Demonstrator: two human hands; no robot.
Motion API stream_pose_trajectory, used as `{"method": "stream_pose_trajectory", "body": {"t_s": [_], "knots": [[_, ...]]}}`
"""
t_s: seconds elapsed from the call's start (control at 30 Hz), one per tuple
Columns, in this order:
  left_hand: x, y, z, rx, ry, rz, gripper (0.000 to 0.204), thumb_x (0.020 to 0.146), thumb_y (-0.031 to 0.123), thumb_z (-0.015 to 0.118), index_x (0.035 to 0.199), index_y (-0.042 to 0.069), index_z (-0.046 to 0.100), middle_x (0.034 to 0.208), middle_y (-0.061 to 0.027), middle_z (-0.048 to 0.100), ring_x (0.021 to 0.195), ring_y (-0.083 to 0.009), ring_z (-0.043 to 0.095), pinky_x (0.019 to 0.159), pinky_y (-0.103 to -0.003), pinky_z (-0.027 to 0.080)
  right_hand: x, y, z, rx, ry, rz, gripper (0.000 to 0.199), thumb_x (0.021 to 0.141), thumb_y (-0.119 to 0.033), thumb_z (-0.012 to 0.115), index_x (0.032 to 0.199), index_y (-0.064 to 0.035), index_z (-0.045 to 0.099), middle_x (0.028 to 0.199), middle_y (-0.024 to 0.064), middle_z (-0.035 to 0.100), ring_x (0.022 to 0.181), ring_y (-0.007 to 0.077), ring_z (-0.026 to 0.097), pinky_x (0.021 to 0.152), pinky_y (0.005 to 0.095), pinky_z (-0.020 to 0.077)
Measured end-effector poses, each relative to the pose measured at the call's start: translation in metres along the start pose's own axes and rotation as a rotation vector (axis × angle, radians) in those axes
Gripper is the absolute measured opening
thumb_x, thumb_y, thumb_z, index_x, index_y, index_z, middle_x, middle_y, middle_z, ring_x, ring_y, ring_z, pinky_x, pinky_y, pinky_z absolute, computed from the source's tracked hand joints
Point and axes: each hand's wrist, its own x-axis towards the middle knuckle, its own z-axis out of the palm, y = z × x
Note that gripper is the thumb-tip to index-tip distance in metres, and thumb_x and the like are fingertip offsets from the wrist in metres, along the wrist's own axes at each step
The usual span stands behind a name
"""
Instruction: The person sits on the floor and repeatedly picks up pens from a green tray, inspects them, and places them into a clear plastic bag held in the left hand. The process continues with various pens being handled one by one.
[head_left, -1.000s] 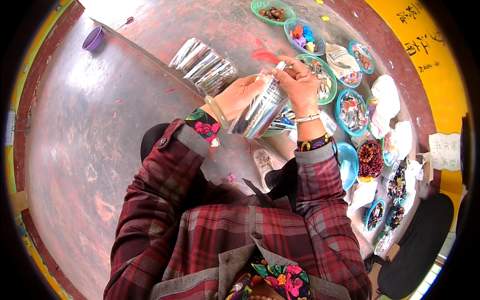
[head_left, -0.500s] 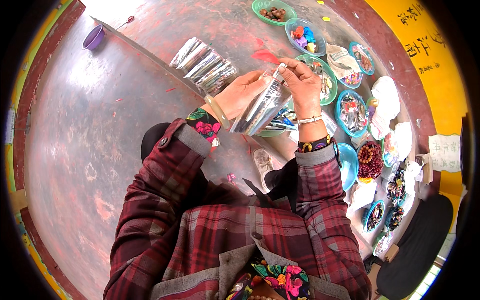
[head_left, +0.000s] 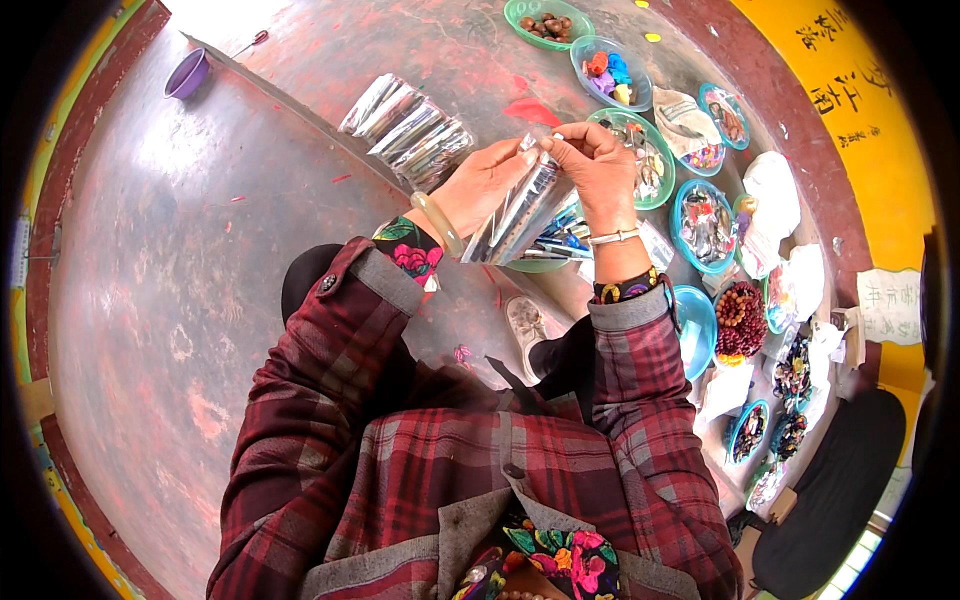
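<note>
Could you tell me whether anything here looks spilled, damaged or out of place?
Nothing looks spilled or damaged. Both hands, left hand and right hand, hold a shiny clear packet upright between them. A fan of similar packets lies on the red floor, and the bowls of beads sit upright along the right.

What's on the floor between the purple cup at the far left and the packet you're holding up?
In the head view, a fanned stack of clear shiny packets lies between the purple cup and the held packet; otherwise only bare reddish floor.
</note>
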Motion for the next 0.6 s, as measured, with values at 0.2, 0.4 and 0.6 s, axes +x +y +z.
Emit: {"method": "stream_pose_trajectory", "body": {"t_s": [0.2,0.4,0.6], "knots": [[0.0,0.001,-0.001,0.031,0.008,0.037,0.032,0.097,0.021,0.044,0.12,-0.001,0.051,0.104,-0.0007,0.056,0.092,-0.0037,0.05,0.081,-0.019,0.042,0.0,-0.003,0.0,-0.013,0.052,0.04,0.017,0.074,-0.009,0.075,0.08,0.0,0.063,0.069,0.0014,0.062,0.061,0.0059,0.055,0.054,0.0189,0.045],[0.0,0.006,0.001,-0.045,0.135,-0.049,0.025,0.096,0.021,0.046,0.107,0.001,0.057,0.089,0.0001,0.058,0.079,-0.005,0.053,0.07,-0.021,0.045,0.0,-0.005,-0.004,-0.046,0.064,0.022,0.019,0.073,-0.013,0.076,0.077,-0.0012,0.061,0.066,0.0,0.06,0.057,0.0054,0.052,0.051,0.0197,0.0429],[0.003,-0.004,-0.004,-0.249,0.216,-0.114,0.016,0.095,0.018,0.049,0.099,0.005,0.057,0.087,-0.0003,0.058,0.076,-0.0089,0.056,0.067,-0.026,0.047,-0.006,0.006,0.014,-0.108,0.14,-0.002,0.019,0.075,-0.014,0.074,0.073,-0.0026,0.059,0.062,-0.002,0.056,0.056,0.005,0.049,0.051,0.0208,0.0408]]}}
